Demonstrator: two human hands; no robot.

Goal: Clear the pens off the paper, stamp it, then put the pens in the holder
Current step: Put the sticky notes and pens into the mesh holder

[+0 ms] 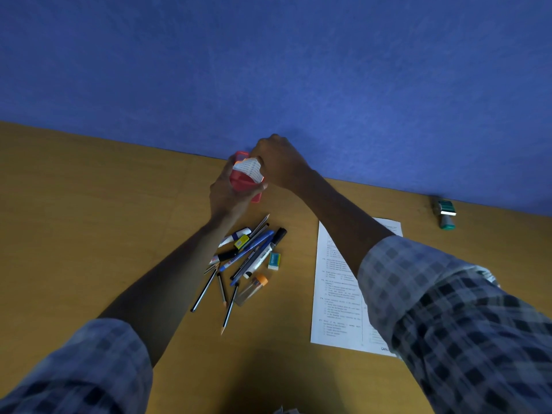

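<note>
Left of centre, the left hand [228, 189] wraps round the red plastic holder [243, 182], lifted near the blue wall [268, 61]. The right hand [279, 162] meets it there, pinching a crumpled printed slip [251, 168] at the holder's mouth. That slip should probably come fully out, with the holder kept level, so the pens can go in.

Below, at the middle of the frame, the pens [248, 258] lie in a loose heap of slim, smooth barrels on the matt wooden desk [89, 204]. The flat printed paper [337, 294] lies right of them, pens cleared. The green stamp [445, 215] sits on its side at far right.
</note>
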